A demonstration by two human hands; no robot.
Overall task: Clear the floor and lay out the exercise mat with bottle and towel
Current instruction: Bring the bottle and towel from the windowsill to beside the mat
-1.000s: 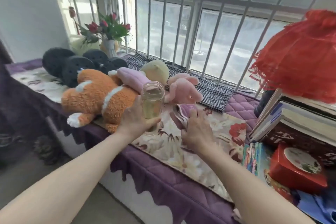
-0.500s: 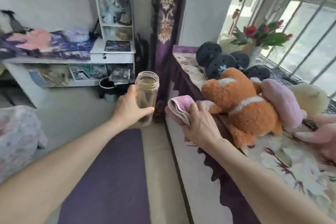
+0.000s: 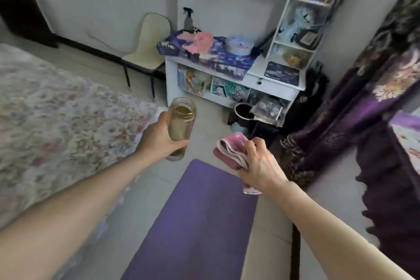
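Note:
A purple exercise mat (image 3: pixel 195 223) lies unrolled on the pale floor, running from the bottom of the view towards the shelves. My left hand (image 3: pixel 159 136) is wrapped around a clear, lidless bottle (image 3: pixel 181 120) of yellowish liquid, held upright above the mat's far left corner. My right hand (image 3: pixel 259 163) grips a folded pink towel (image 3: pixel 229 150) above the mat's far right corner. Both are held in the air, apart from each other.
A bed with a floral cover (image 3: pixel 52 125) borders the mat on the left. A white shelf unit (image 3: pixel 238 70) with books and a dark bin (image 3: pixel 244 112) stand ahead, a cream chair (image 3: pixel 147 50) beside it. Purple curtain (image 3: pixel 354 109) and window-seat drape (image 3: pixel 391 188) hang at the right.
The view has swung left from the window seat with plush toys to the room floor. Both hands carried the bottle and towel along and now hold them over the mat's far end.

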